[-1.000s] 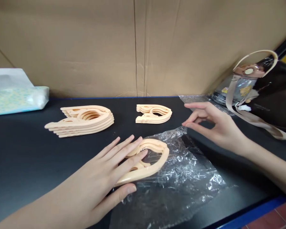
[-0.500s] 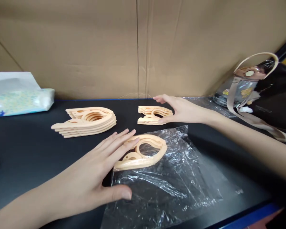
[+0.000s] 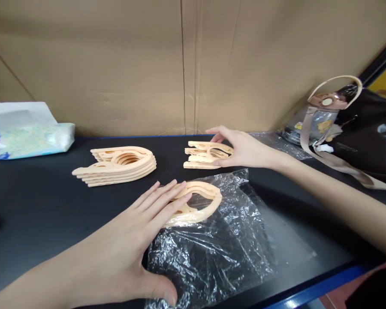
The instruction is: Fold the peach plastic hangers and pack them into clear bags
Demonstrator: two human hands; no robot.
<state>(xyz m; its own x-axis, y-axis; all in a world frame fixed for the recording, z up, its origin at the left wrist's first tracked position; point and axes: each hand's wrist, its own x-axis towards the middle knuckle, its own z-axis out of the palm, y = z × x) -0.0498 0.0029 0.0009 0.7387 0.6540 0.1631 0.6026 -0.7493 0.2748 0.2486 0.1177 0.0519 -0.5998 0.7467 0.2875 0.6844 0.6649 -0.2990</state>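
Note:
My left hand (image 3: 128, 240) lies with fingers stretched out over a beige folding hanger (image 3: 209, 210) inside a clear plastic bag (image 3: 218, 253). Its fingertips rest on the hanger's left half and the thumb on the film. Farther back, my right hand (image 3: 239, 146) grips the right end of a small stack of folded hangers (image 3: 201, 164), thumb in front and fingers behind. The top hanger of this stack sits askew from those below; its far side is partly behind my fingers. To the left, a taller neat stack of the same hangers (image 3: 138, 169) stands untouched.
A tissue pack (image 3: 35, 139) lies at the back left. On the right are a clear bottle (image 3: 321, 120) with a strap, a dark bag (image 3: 366, 133) and more plastic film (image 3: 286, 148). Cardboard (image 3: 116, 64) walls the back of the black table (image 3: 35, 206).
In my right hand, the top hanger has shifted up and out of line with the stack. My left hand has slid slightly farther over the bagged hanger, with its thumb lower on the film.

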